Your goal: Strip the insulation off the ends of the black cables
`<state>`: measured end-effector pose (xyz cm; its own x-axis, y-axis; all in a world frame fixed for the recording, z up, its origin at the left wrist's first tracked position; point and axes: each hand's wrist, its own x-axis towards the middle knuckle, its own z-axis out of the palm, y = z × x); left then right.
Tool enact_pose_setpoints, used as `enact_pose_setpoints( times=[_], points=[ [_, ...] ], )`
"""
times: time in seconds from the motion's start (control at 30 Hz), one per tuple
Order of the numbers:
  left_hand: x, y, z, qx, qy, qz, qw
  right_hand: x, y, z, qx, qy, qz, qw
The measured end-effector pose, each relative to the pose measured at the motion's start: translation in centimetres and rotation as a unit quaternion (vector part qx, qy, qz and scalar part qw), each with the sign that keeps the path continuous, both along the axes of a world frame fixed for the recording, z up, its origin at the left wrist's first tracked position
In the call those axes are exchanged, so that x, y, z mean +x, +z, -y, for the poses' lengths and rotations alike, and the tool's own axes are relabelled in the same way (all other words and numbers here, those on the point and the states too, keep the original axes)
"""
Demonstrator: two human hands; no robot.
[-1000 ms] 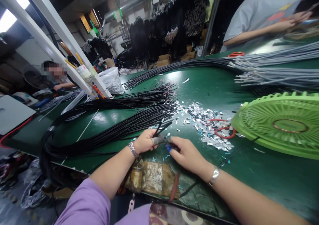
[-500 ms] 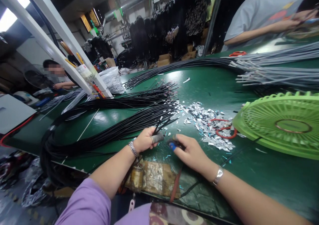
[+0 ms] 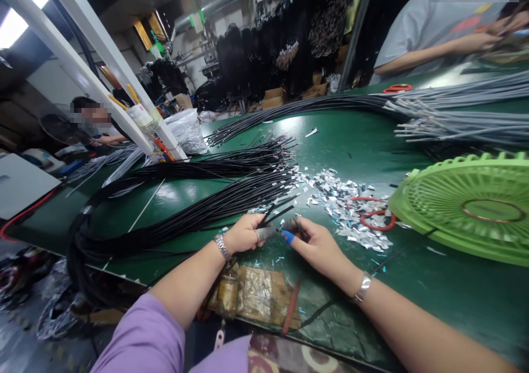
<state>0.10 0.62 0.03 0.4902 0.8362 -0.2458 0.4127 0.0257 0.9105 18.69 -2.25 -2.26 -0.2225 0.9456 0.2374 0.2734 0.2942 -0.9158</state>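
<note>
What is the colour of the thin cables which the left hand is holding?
Black; the cables in the left hand show best in the head view.

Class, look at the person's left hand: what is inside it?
Black cables stick out from the left hand. Their stretch inside the grip is covered, so how many it holds cannot be told.

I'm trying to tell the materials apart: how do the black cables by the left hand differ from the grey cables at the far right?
The black cables are dark and look thinner; the grey cables are paler and look thicker. The black cables' ends point right, the grey cables' ends left. The black cables bend round at the left; the grey cables run fairly straight. Both lie bunched on the green table.
</note>
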Motion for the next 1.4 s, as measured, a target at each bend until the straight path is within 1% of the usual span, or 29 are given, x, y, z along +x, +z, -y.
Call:
enact_pose_setpoints(
  times=[0.07,0.17,0.27,0.33,0.43,0.47,0.53,0.6,0.7,0.87,1.0,1.23,1.4],
  points=[
    [0.0,-0.1,0.1,-0.001,-0.010,-0.004,1.000,0.0,0.1,-0.1,-0.009,0.019,0.003,1.000],
    [0.0,-0.1,0.2,-0.003,-0.028,-0.005,1.000,0.0,0.4,-0.2,-0.025,0.054,-0.017,0.998],
    [0.0,0.1,0.2,-0.026,-0.027,0.003,0.999,0.5,0.9,-0.6,-0.071,0.078,-0.048,0.993],
    [-0.1,0.3,0.1,-0.042,0.003,0.030,0.999,1.2,1.2,-0.9,-0.112,0.054,-0.096,0.988],
    [-0.3,0.7,-0.1,-0.052,0.063,0.089,0.993,2.0,1.4,-1.3,-0.176,-0.038,-0.194,0.964],
    [-0.4,0.7,-0.1,-0.056,0.073,0.101,0.991,2.1,1.4,-1.3,-0.197,-0.062,-0.214,0.955],
    [-0.3,0.8,-0.1,-0.067,0.068,0.110,0.989,1.8,1.2,-1.2,-0.236,-0.078,-0.224,0.942],
    [-0.2,0.9,0.1,-0.078,0.051,0.109,0.990,1.1,1.1,-0.9,-0.257,-0.064,-0.215,0.940],
    [0.1,1.0,0.3,-0.092,0.033,0.095,0.991,0.0,1.0,-0.2,-0.267,-0.020,-0.225,0.937],
    [0.3,1.0,0.3,-0.113,0.007,0.057,0.992,-0.8,1.0,0.2,-0.308,0.028,-0.259,0.915],
    [0.3,0.9,0.3,-0.112,-0.007,0.044,0.993,-0.9,0.8,0.2,-0.342,0.046,-0.270,0.899],
    [0.3,1.0,0.4,-0.104,0.008,0.040,0.994,-0.7,0.9,0.2,-0.376,0.080,-0.302,0.873],
    [0.2,0.6,0.3,-0.089,-0.002,0.041,0.995,-0.8,0.8,0.2,-0.373,0.075,-0.317,0.869]
  ],
)
